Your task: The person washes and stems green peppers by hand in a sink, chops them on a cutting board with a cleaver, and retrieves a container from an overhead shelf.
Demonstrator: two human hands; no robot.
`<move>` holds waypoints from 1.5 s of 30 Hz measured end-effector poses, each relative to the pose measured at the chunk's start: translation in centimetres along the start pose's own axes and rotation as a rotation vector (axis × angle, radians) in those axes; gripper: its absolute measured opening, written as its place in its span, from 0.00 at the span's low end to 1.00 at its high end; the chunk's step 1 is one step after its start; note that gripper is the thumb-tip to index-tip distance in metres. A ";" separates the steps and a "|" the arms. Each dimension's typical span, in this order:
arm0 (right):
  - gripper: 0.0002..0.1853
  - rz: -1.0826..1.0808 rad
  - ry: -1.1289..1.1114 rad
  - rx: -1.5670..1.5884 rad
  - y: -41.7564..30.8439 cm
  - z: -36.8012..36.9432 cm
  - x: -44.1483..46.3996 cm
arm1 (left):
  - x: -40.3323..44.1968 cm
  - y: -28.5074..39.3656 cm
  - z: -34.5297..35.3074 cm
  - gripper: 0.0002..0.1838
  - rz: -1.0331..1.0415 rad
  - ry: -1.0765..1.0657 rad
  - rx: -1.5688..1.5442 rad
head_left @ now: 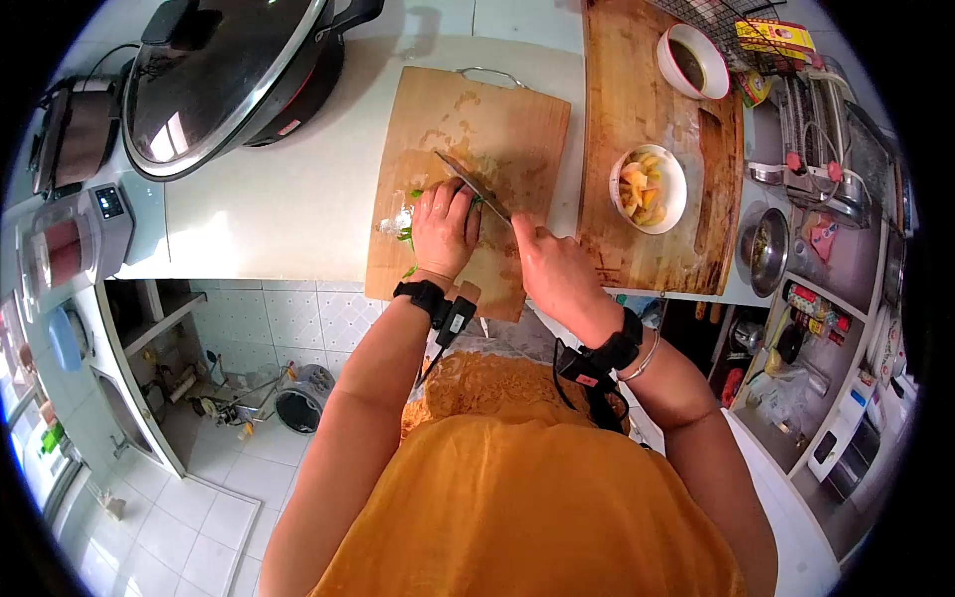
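My right hand (559,267) grips the handle of a kitchen knife (477,187), whose blade points up and to the left over the wooden cutting board (537,139). Close beside the blade, my left hand (443,231) presses down with its fingers together on a green vegetable, mostly hidden under it. Green bits (405,235) of it show at the left edge of that hand. Their exact kind is too small to make out. The board has wet patches on its upper half and a metal handle (489,75) at its far end.
To the right, a larger wooden board (637,264) carries a white bowl (672,207) of yellow-orange cut pieces and a bowl (693,62) of dark liquid. A lidded electric pan (224,80) stands at the upper left. A metal bowl (768,254) sits at the far right.
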State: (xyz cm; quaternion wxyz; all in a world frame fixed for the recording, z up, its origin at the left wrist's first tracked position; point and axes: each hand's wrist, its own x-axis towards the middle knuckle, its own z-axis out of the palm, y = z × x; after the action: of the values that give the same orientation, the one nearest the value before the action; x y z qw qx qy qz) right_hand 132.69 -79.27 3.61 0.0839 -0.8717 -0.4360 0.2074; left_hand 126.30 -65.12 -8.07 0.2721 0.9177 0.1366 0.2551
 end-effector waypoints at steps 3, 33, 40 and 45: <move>0.18 0.006 -0.027 0.003 -0.2 -0.6 -0.1 | 0.0 0.0 -0.1 0.16 0.004 -0.004 0.005; 0.23 -0.049 0.130 0.121 1.1 3.5 4.3 | 0.0 0.1 0.0 0.16 -0.041 -0.054 -0.034; 0.23 0.026 -0.007 0.105 3.5 4.0 -0.2 | 0.0 0.0 0.1 0.17 -0.042 -0.027 -0.051; 0.23 -0.049 0.148 0.101 3.1 2.6 -1.5 | 0.0 0.0 0.2 0.17 -0.027 -0.006 -0.065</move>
State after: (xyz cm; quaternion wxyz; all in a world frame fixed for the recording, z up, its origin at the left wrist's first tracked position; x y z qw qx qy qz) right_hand 132.98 -82.38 0.66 0.1649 -0.8684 -0.4386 0.1621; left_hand 126.43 -65.19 -8.27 0.3056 0.9072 0.1396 0.2531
